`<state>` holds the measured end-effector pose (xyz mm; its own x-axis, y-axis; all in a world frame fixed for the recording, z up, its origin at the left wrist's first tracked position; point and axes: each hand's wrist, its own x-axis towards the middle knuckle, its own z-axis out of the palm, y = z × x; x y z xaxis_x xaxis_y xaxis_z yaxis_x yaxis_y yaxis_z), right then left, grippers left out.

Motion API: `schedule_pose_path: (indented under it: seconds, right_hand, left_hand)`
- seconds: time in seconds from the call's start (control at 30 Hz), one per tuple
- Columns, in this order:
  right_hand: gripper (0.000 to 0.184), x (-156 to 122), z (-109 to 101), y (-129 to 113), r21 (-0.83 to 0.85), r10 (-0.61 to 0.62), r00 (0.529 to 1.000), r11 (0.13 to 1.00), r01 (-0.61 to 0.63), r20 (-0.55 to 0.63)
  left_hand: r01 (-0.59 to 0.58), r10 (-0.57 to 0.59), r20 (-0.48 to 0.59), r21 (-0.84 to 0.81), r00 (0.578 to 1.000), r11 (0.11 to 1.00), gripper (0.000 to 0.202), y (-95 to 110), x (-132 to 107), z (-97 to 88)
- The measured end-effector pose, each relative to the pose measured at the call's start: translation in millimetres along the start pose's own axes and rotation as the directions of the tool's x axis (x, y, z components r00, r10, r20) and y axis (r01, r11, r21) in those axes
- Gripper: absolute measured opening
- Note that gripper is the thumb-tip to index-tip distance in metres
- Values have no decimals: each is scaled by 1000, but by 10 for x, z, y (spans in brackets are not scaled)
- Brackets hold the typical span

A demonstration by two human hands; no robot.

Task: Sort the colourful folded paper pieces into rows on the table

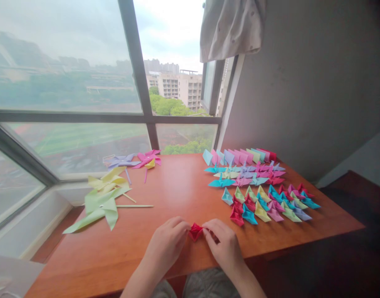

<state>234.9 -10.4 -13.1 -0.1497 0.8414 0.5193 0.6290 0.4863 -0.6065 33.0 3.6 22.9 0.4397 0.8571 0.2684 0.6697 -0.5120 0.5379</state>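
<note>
A small red folded paper boat (195, 232) is held between my two hands near the front edge of the wooden table (180, 186). The fingers of my left hand (169, 236) pinch its left end. On the other side, my right hand (222, 240) grips the right end between thumb and forefinger. The boat's middle shows between the fingertips, with its folds spread a little. To the right of my hands stand rows of similar paper boats (262, 212) in red, blue, yellow, green and pink.
Behind the boats are rows of paper cranes (221, 182) and a line of folded paper pieces (239, 156). Paper pinwheels on sticks lie at the left, among them a green pinwheel (99, 207) and a pink pinwheel (148, 158). A window frame (177, 120) borders the table's back; a grey wall (301, 95) rises at right.
</note>
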Motion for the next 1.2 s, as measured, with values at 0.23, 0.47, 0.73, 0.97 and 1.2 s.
schedule_pose_path:
  seconds: [0.23, 0.47, 0.73, 0.97, 1.2]
  right_hand:
    - [18, 18, -34, -44, 105, 79, 997, 991, -77, -9]
    - [18, -84, -521, 127, 26, 165, 938, 986, -165, -305]
    - [43, -491, -1914, 1249, -260, 247, 656, 776, -575, -713]
    - [40, -836, -2464, 1909, -379, 316, 642, 598, -706, -698]
    - [35, -820, -2370, 2177, -379, 355, 640, 577, -724, -682]
  left_hand:
    - [220, -298, -112, -447, 948, 867, 16, -181, -69, 29]
    - [264, -377, -90, -567, 922, 780, 22, -273, -103, 59]
    - [279, -345, -40, -505, 938, 817, 23, -307, -129, 111]
    - [292, -351, -37, -476, 935, 829, 26, -285, -118, 103]
    - [293, -349, -33, -470, 937, 832, 25, -312, -135, 112]
